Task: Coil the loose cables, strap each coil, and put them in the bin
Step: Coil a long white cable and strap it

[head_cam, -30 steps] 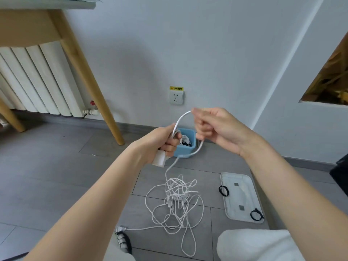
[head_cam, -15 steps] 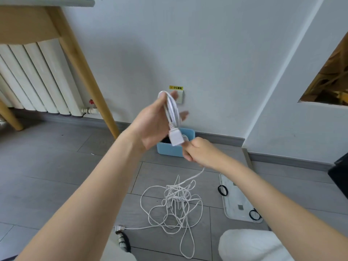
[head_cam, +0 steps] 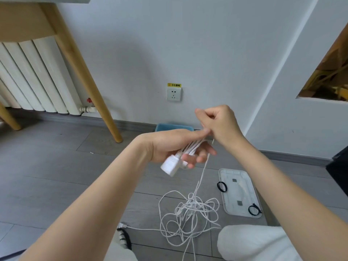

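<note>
A grey tiled floor [head_cam: 56, 176] was seen, with a tangled heap of thin white cable [head_cam: 190, 213] lying at six o'clock. A flat white plastic lid [head_cam: 239, 193] lay at four o'clock of the heap, two black strap loops [head_cam: 221, 186] resting on it. A blue plastic bin [head_cam: 165, 127] was partly hidden behind the left hand [head_cam: 169, 146], whose fingers were curled round several cable turns and a white plug [head_cam: 170, 166]. A strand was pinched by the right hand [head_cam: 220, 123].

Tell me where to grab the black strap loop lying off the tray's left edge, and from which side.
Pinch the strap loop from above, across its band on the floor side, away from the tray. It lies flat with an open centre, so a finger can go through, and the tray rim crowds its right side.
</note>
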A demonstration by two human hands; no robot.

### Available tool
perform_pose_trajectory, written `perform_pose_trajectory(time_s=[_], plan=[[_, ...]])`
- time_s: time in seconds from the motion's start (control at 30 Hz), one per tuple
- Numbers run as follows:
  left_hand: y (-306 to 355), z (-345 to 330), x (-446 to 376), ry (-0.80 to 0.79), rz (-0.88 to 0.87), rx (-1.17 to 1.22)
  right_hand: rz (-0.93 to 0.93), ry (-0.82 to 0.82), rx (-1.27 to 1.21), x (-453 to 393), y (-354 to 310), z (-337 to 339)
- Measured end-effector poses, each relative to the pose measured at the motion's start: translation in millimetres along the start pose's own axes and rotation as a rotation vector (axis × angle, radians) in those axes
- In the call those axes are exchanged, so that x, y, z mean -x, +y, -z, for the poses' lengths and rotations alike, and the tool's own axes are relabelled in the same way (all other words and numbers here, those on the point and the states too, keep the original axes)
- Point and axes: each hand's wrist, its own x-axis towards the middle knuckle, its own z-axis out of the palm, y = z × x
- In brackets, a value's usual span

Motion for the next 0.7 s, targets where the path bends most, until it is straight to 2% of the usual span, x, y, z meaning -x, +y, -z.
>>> perform_pose_trajectory(time_s=[0.07, 0.13, 0.2, 0.27, 0.33, 0.43, 0.57, 0.63, 0.7], plan=[[-2.0, 2.4, 1.2, -0.077, -0.048, 0.025, -0.130, 0.043, -0.068, -3.7, 3.1, -4.9], [0.1, 3.3, 3.0, -0.074, -0.126, 0.151, -0.319, 0.026, -0.214, -4.7, 6.6, -9.9], [5.2, 4.1, 3.6, 0.021, -0.270, 0.337, -0.474, -0.165, -0.236, 0.6, 10.3, -18.5], [11.3, 9.3, 5.6, 0.166, -0.430, 0.521, -0.527, -0.415, -0.142, 11.6, 14.9, -30.9], [14.8, 20.6, 8.6, 0.329, -0.524, 0.625, -0.523, -0.592, -0.165, 20.2, 17.7, -38.5], [15.0, 34.1, 14.4, 0.538, -0.546, 0.664, -0.428, -0.791, -0.181, 21.0, 23.2, -35.4], [14.5, 35.4, 15.0, 0.677, -0.588, 0.616, -0.286, -1.040, 0.068, 20.4, 31.7, -30.4], [15.9, 35.9, 16.4, 0.748, -0.630, 0.616, -0.241, -1.106, 0.211, 24.1, 34.4, -39.0], [18.9, 38.7, 19.1, 0.800, -0.643, 0.589, -0.204, -1.017, 0.261, 22.8, 30.5, -44.3]])
